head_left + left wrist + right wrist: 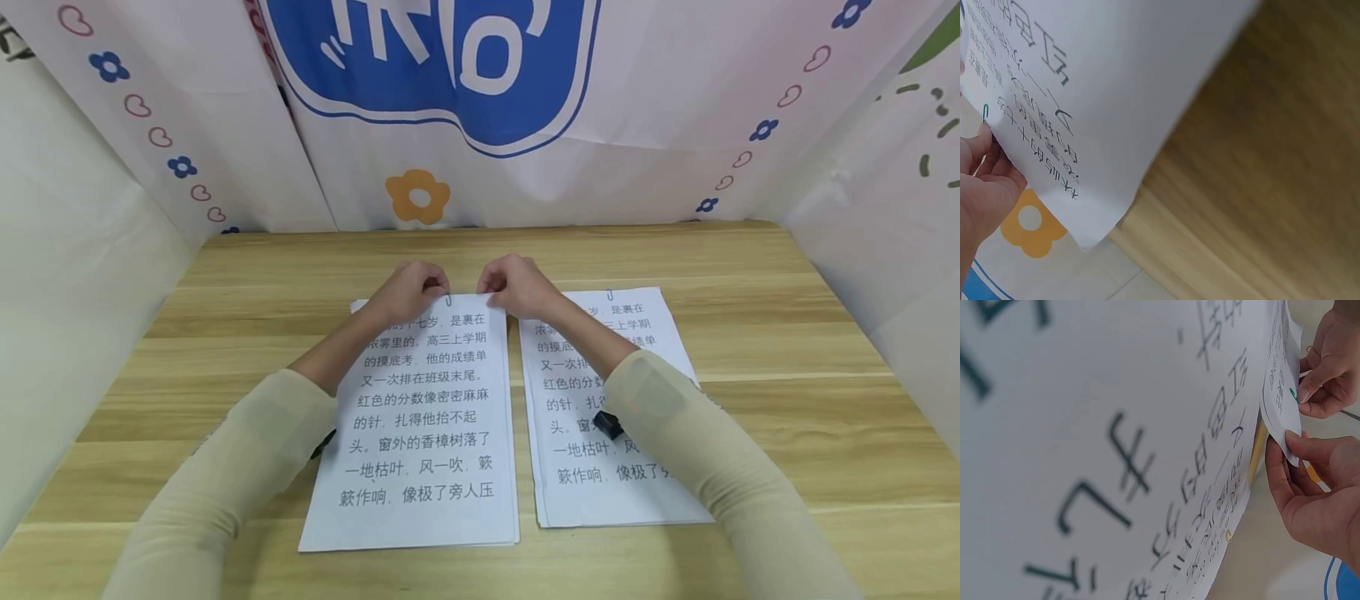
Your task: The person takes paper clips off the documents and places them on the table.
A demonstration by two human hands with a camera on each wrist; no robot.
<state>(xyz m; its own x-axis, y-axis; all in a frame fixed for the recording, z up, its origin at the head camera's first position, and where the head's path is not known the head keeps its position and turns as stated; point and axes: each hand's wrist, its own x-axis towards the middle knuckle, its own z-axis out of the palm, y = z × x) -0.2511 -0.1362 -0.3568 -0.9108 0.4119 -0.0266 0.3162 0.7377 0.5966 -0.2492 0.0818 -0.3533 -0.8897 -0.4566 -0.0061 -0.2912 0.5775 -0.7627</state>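
Observation:
My left hand (408, 292) is at the top edge of the left stack of printed paper (420, 525), its thumb and fingertip pinching the end of a green paper clip (448, 299). In the left wrist view the clip (985, 112) sits on the sheet's edge, right by the fingertips. My right hand (521, 287) grips the same stack's top right corner, thumb on the front and fingers behind, as the right wrist view shows. Beside it lies the right stack of printed paper (592, 504), partly covered by my right forearm, with a yellowish paper clip (1229, 536) on its top edge.
Both stacks lie on a wood-grain table (787, 333). A white cloth backdrop (645, 150) with a blue emblem and an orange flower (417, 197) hangs behind the table's far edge. White cloth also borders both sides. Black items (609, 425) show at the sleeves.

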